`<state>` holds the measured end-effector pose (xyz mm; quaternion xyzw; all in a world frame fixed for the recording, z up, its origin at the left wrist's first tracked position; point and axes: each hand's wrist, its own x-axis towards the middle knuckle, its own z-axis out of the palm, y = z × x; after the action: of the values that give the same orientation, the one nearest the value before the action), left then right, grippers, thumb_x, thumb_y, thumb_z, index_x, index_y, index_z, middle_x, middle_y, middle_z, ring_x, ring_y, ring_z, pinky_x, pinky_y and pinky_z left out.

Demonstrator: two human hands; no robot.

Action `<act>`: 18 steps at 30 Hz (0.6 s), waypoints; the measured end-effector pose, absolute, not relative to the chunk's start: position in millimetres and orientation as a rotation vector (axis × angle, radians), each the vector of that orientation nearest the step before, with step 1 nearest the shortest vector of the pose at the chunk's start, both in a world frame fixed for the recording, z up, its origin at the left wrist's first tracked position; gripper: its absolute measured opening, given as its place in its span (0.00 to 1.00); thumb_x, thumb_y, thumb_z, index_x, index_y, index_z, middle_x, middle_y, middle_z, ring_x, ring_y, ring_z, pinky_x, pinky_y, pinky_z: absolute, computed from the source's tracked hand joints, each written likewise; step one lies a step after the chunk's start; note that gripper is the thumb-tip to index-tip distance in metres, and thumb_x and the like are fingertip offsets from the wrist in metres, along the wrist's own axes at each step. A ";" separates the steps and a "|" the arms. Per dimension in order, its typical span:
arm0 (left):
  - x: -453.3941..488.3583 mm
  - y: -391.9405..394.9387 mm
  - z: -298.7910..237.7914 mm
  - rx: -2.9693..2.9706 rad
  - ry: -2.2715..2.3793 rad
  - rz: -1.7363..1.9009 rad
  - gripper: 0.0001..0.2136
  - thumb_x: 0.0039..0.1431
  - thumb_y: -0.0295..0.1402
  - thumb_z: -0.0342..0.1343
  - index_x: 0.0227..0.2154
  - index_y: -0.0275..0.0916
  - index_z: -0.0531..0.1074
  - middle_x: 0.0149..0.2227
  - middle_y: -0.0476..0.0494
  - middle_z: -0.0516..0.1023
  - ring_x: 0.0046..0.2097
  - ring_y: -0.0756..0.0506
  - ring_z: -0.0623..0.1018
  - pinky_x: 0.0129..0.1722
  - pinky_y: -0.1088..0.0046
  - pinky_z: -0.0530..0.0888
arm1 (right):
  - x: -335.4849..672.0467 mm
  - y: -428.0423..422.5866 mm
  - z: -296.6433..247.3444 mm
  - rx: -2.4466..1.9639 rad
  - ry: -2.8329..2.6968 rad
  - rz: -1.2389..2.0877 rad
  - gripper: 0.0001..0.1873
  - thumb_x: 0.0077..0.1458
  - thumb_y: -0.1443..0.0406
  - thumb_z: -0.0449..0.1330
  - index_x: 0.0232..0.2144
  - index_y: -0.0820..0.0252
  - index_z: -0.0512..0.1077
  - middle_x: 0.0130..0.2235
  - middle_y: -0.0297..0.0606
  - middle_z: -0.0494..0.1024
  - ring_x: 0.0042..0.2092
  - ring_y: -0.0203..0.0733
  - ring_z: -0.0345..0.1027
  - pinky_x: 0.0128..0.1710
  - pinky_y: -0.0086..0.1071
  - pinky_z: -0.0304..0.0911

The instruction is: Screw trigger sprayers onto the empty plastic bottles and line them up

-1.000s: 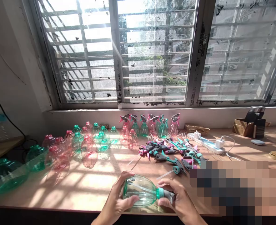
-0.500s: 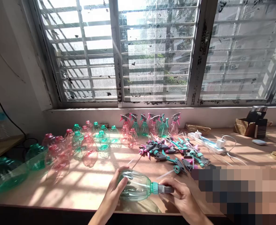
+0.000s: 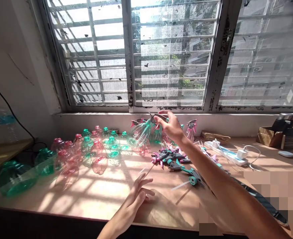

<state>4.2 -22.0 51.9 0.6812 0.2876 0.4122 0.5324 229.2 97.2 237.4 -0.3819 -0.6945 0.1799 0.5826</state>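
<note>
While snug, right hand point(image 3: 170, 125) round sprayhead point(image 3: 152, 118)

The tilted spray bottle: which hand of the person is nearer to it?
Right. The right hand holds the bottle by its top; the left hand is apart from it, near the table's front edge.
</note>
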 end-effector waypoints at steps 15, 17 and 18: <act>13.5 -37.6 54.0 1.769 0.851 0.819 0.23 0.63 0.38 0.63 0.60 0.47 0.69 0.57 0.39 0.78 0.57 0.36 0.79 0.57 0.62 0.74 | 91.8 232.8 261.1 -1.079 -1.871 -0.133 0.21 0.73 0.67 0.50 0.65 0.61 0.60 0.56 0.47 0.79 0.51 0.49 0.77 0.47 0.41 0.74; 14.3 -37.8 54.3 1.835 0.888 0.807 0.23 0.62 0.38 0.63 0.60 0.47 0.69 0.57 0.39 0.78 0.57 0.35 0.78 0.57 0.60 0.74 | 80.9 243.8 250.7 -1.108 -1.894 -0.172 0.20 0.72 0.64 0.54 0.63 0.59 0.64 0.54 0.44 0.79 0.48 0.47 0.78 0.47 0.45 0.75; 14.8 -37.9 55.2 1.863 0.906 0.798 0.24 0.62 0.38 0.64 0.60 0.47 0.70 0.57 0.39 0.78 0.57 0.34 0.78 0.57 0.60 0.74 | 76.8 248.5 245.5 -1.126 -1.906 -0.190 0.19 0.71 0.62 0.56 0.61 0.58 0.66 0.53 0.43 0.80 0.47 0.47 0.78 0.47 0.45 0.76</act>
<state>14.8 -37.9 55.2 0.7516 0.3656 0.3219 0.4447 76.8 248.5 245.5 -0.4540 -0.7688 -0.0768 0.4437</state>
